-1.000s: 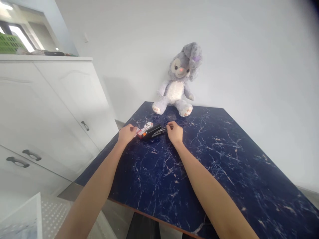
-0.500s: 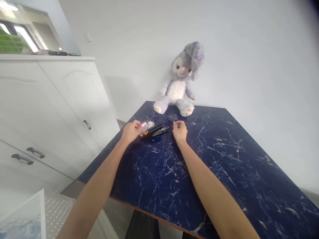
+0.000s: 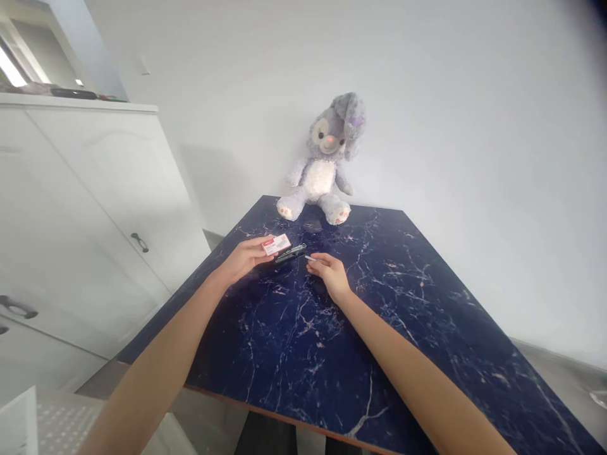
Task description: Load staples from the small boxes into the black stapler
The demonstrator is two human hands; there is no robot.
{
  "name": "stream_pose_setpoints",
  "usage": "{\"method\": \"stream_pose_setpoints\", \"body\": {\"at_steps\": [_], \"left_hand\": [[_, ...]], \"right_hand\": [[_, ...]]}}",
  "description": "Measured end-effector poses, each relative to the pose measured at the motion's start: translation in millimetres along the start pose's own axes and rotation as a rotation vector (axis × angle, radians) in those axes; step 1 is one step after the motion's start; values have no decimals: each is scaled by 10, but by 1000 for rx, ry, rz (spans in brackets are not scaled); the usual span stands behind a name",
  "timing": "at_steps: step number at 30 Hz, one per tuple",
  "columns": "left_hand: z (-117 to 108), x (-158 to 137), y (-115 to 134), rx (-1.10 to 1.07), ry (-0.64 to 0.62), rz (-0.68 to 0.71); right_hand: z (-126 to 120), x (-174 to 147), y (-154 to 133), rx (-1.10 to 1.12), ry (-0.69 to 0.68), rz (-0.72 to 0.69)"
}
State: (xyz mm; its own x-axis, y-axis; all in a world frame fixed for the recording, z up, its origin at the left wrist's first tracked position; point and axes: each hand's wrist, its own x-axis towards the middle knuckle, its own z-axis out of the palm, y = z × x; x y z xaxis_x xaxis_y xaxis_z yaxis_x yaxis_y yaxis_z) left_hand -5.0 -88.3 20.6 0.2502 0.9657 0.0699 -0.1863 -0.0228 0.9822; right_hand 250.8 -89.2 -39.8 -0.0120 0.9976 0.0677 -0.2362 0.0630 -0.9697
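Observation:
A small red-and-white box (image 3: 276,244), probably of staples, is pinched in my left hand (image 3: 244,258), its printed face turned up. Just behind and below it a black stapler (image 3: 290,253) lies on the dark blue table, its top swung open and partly hidden by the box. My right hand (image 3: 330,273) is closed on a short, thin silvery strip (image 3: 310,258) that looks like a row of staples. The strip points left, close to the stapler's end.
A grey plush rabbit (image 3: 320,164) sits at the table's back edge against the wall. The marble-patterned table (image 3: 303,354) has its front edge near me. A white cabinet (image 3: 95,189) with dark handles stands at the left.
My left hand has lifted the red-and-white box and turned its face up over the stapler. My right hand has turned so the strip points left. The view has shifted to the right.

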Motion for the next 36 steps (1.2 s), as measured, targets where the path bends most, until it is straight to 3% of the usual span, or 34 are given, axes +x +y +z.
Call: {"method": "stream_pose_setpoints", "body": {"at_steps": [4,8,12,18,22,25,36], "left_hand": [[107,-80,-21,49,-205,-103],[183,-93,-102,125,-286,-170],[198,-45,-216,253,-221,-167],[227,21,-342,418,-40,-40],[284,15,-357,456,-46,2],[312,2,-350,473,-59,1],[334,0,-419,348,-75,-64]], "right_hand": [[-60,-234,-74,55,-42,53],[-40,-242,-95,103,-20,53],[-41,-199,-78,139,-4,29],[-52,-197,-79,94,29,-54],[-44,-216,-80,-141,14,-118],[-52,-223,-65,-312,79,-190],[-23,-226,-111,-247,89,-166]]}}
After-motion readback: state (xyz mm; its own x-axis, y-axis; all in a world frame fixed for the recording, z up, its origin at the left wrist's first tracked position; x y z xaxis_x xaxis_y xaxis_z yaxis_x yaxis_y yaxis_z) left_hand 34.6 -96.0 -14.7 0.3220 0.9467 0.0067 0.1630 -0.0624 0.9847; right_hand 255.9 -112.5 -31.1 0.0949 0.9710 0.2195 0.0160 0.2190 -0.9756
